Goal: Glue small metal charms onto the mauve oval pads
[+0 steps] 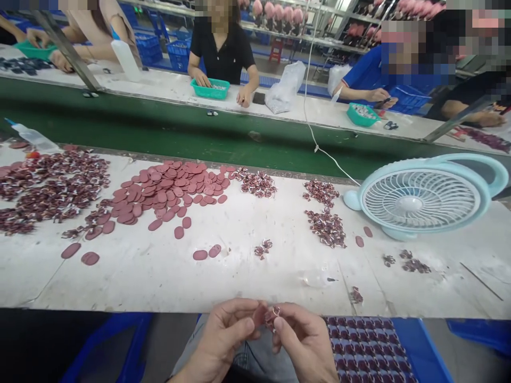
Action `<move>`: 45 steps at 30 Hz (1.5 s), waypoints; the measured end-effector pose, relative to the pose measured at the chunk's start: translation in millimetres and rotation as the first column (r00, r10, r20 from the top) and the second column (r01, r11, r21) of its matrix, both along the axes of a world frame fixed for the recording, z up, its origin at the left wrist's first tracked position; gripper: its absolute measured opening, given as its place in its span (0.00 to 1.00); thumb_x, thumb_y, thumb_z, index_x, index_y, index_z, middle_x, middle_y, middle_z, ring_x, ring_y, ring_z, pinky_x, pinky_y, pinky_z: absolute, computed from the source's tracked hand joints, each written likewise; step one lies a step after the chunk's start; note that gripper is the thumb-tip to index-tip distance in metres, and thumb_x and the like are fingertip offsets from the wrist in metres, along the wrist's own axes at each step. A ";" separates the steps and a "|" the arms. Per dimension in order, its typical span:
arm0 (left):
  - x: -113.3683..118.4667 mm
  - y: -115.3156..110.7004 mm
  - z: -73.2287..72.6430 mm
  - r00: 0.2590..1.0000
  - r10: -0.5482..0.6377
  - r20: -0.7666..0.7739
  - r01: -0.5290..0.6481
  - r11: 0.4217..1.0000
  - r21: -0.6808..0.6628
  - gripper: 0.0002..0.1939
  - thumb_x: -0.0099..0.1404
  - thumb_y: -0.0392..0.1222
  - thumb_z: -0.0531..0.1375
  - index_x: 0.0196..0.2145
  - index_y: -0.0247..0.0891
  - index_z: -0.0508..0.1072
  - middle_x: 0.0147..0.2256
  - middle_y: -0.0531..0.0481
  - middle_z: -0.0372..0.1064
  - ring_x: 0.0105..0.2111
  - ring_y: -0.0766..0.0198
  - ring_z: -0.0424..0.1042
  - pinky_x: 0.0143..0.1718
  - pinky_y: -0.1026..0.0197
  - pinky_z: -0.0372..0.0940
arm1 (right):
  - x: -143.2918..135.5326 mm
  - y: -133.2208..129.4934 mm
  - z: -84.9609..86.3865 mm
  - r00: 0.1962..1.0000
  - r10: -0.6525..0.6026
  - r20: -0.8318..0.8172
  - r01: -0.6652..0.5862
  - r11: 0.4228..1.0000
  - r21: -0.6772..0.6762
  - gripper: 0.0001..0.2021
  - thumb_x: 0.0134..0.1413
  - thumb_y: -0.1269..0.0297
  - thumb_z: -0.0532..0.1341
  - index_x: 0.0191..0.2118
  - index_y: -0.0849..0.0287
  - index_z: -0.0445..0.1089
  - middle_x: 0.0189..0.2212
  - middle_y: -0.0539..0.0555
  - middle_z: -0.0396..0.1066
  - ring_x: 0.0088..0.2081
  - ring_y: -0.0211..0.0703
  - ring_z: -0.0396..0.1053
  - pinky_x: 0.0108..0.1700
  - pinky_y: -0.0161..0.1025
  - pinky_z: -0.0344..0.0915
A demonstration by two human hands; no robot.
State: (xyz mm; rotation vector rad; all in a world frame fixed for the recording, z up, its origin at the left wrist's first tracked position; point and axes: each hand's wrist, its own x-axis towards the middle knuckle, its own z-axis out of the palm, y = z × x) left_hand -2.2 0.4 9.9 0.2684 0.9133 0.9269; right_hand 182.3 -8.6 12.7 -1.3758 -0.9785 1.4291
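My left hand and my right hand meet below the near table edge, over my lap. Together they pinch a small pink oval piece with a dark red and white part between the fingertips; which hand carries which part I cannot tell. On the white table lies a heap of pink oval discs. Piles of small dark red and white pieces lie to its left. Smaller piles sit to the right.
A pale blue fan lies at the table's right, its white cord running up. A green conveyor belt runs beyond. Several people work across it with green trays. A blue bin of assembled pieces stands by my right knee.
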 end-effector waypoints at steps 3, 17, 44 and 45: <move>4.6 -2.2 -0.4 1.000 -0.031 0.003 0.031 0.999 0.020 0.20 0.51 0.53 0.84 0.38 0.44 0.89 0.43 0.48 0.90 0.40 0.62 0.84 0.40 0.65 0.72 | -0.5 -8.2 4.1 0.997 -0.063 0.042 0.063 0.998 -0.007 0.12 0.58 0.48 0.74 0.39 0.48 0.88 0.27 0.54 0.84 0.23 0.42 0.77 0.27 0.36 0.77; 17.0 0.6 -3.5 0.996 -0.083 -0.022 0.085 0.988 0.131 0.14 0.52 0.50 0.83 0.24 0.40 0.87 0.40 0.44 0.89 0.38 0.58 0.82 0.44 0.60 0.72 | 4.9 -6.5 21.0 0.968 0.013 0.251 -0.048 0.990 0.132 0.07 0.58 0.55 0.73 0.37 0.50 0.86 0.28 0.53 0.84 0.25 0.41 0.78 0.28 0.34 0.76; 23.5 -6.3 -13.2 0.995 0.003 -0.103 0.017 0.981 0.192 0.13 0.56 0.52 0.81 0.27 0.42 0.88 0.45 0.41 0.89 0.41 0.52 0.85 0.44 0.56 0.78 | -12.8 -3.1 29.2 0.984 -0.178 -0.014 0.176 0.980 -0.097 0.16 0.50 0.44 0.78 0.31 0.52 0.85 0.26 0.52 0.81 0.25 0.41 0.75 0.31 0.36 0.76; 21.1 -6.8 -14.1 0.993 -0.003 -0.116 0.028 0.978 0.209 0.13 0.55 0.53 0.81 0.29 0.43 0.89 0.48 0.41 0.89 0.43 0.51 0.86 0.42 0.56 0.78 | -12.1 -4.8 28.0 0.978 -0.208 -0.023 0.205 0.973 -0.106 0.16 0.49 0.43 0.78 0.32 0.51 0.85 0.26 0.53 0.81 0.25 0.42 0.76 0.31 0.38 0.76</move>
